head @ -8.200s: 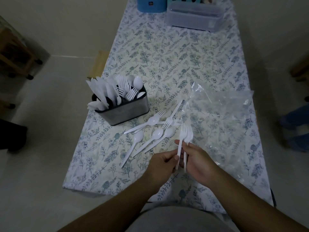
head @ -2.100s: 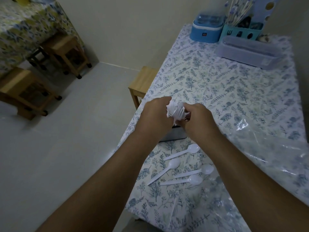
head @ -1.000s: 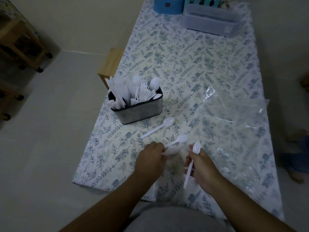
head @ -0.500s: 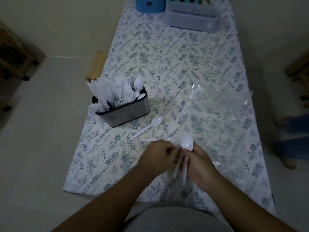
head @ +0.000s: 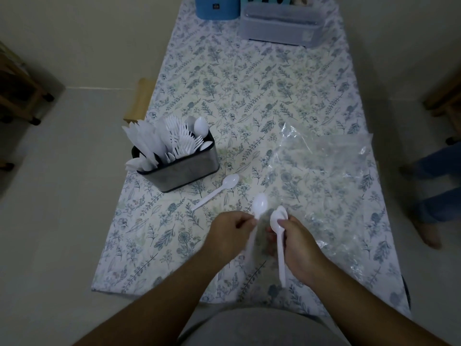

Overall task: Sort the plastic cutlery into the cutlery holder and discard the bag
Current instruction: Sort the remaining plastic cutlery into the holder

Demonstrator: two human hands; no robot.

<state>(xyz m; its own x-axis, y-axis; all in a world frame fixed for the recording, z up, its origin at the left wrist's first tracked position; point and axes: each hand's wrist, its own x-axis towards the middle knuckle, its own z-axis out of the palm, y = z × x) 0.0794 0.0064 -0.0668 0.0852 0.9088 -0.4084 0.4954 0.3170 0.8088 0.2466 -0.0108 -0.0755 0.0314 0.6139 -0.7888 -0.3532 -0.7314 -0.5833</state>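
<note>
One spoon (head: 259,205) is pinched by the left hand (head: 230,234), two more (head: 279,222) are clutched in the right hand (head: 300,248); a loose spoon (head: 216,191) is left on the worktop (head: 249,91) at 11 o'clock, the holder (head: 182,168) just beyond, the bag (head: 331,181) at 1 o'clock.

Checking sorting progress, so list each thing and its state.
Left hand: holds one spoon.
Right hand: holds stacked spoons.
Loose spoon: lying on table.
Cutlery holder: upright, nearly full.
Bag: empty, flat on table.
Grey box: lid closed.
</note>
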